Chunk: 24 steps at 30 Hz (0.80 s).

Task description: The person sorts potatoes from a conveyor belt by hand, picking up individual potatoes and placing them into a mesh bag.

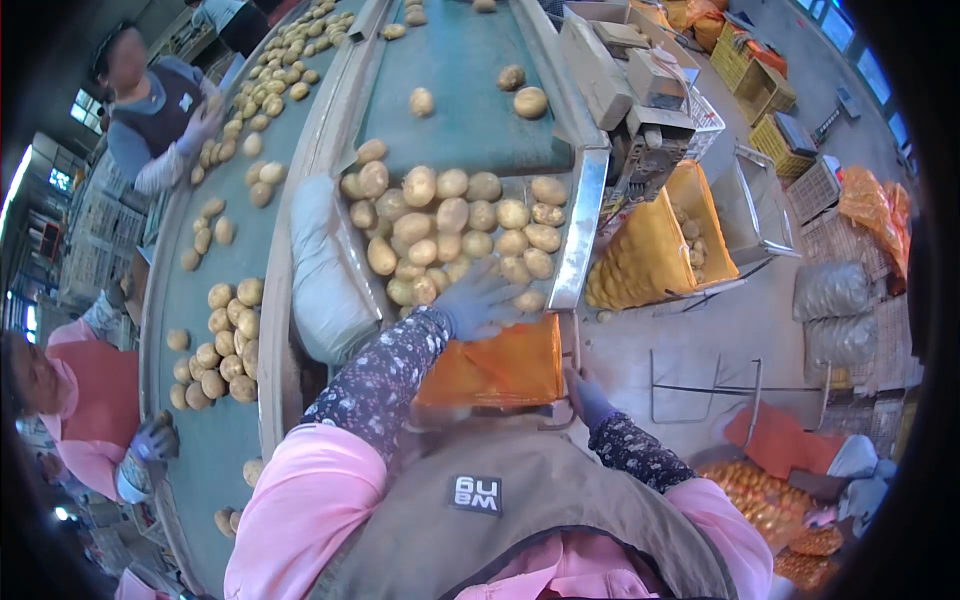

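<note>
A heap of potatoes (450,215) fills the metal chute at the end of the green conveyor belt (455,110). My left hand (478,300), in a grey-blue glove, lies with fingers spread on the near edge of that heap. Just below it, an orange mesh bag (495,365) hangs open under the chute's lip; what it holds is hidden. At the bag's right side my gloved right hand (590,395) is closed at the upright of a metal stand (570,345). Its fingertips are partly hidden.
Left of the chute, a second belt (215,440) carries more potatoes, with two people beside it. A grey padded sack (330,270) lines the chute's left wall. To the right stand a filled yellow mesh bag (640,255) and a metal frame (700,390); another person bends near netted potatoes (755,495).
</note>
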### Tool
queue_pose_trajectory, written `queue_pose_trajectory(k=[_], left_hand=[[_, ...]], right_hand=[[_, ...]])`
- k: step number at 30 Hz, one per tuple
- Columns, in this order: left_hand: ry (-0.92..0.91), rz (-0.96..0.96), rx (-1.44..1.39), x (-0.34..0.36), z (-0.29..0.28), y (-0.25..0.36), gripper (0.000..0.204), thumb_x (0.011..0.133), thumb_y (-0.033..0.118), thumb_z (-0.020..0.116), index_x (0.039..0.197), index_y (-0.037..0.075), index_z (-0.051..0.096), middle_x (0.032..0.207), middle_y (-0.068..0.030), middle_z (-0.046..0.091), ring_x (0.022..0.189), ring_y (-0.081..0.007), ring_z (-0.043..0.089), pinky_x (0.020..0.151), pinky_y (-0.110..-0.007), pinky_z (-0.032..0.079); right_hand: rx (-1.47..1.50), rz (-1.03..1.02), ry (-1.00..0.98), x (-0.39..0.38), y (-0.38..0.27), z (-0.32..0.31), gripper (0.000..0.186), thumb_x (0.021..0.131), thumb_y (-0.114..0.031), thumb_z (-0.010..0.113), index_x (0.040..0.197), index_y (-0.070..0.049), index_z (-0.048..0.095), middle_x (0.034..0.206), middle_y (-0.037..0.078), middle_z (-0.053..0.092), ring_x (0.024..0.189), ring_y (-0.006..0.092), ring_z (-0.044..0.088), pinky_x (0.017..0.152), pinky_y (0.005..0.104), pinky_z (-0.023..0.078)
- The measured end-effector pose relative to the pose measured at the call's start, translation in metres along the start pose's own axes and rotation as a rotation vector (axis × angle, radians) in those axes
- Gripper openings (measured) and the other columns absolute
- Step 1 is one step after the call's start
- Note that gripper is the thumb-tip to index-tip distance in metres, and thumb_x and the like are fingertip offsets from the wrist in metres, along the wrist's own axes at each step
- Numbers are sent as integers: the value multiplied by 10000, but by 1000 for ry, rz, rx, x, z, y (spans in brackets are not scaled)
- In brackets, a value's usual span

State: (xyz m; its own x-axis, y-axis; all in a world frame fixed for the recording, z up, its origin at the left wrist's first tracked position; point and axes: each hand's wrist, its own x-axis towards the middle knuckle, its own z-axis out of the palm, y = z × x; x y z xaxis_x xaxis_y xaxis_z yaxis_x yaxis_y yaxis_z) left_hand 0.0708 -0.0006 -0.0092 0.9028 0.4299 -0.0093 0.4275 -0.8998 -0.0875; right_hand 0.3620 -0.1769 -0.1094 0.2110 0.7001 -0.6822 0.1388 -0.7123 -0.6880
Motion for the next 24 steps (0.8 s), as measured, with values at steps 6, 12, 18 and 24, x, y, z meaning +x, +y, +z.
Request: queue_pose_trajectory(k=[6, 12, 18, 24], left_hand=[[-10, -114, -22, -21, -56, -6, 612, 838, 588, 673, 1365, 279, 639, 1601, -77, 409, 1482, -366, 319, 1230, -616, 158], [127, -360, -57, -61, -40, -5, 622, 791, 561, 717, 1353, 305, 640, 1556, -129, 433, 1479, -405, 310, 1213, -643, 163], [218, -216, -227, -78, -31, -5, 605, 824, 549, 693, 1371, 300, 619, 1573, -138, 413, 1463, -413, 335, 1207, -652, 180], [162, -303, -100, -59, -37, -17, 646, 808, 539, 721, 1393, 298, 593, 1564, -71, 425, 1423, -428, 370, 1198, -632, 239]], right_hand=[[-437, -1178, 98, -72, -165, 35, 431, 911, -101, 680, 1320, -4, 581, 1255, 230, 626, 1193, 411, 591, 1005, 450, 486], [-576, -1187, 150, -33, -276, 105, 479, 915, -210, 681, 1359, -63, 574, 1308, 211, 588, 1231, 402, 553, 1068, 475, 455], [-1089, -1423, 404, 12, -312, 117, 528, 832, -252, 679, 1326, -91, 582, 1094, 162, 603, 1067, 355, 577, 971, 540, 427], [-1210, -1247, 319, 40, -342, 122, 476, 818, -284, 706, 1256, -121, 613, 1152, 137, 606, 1188, 316, 524, 949, 511, 404]])
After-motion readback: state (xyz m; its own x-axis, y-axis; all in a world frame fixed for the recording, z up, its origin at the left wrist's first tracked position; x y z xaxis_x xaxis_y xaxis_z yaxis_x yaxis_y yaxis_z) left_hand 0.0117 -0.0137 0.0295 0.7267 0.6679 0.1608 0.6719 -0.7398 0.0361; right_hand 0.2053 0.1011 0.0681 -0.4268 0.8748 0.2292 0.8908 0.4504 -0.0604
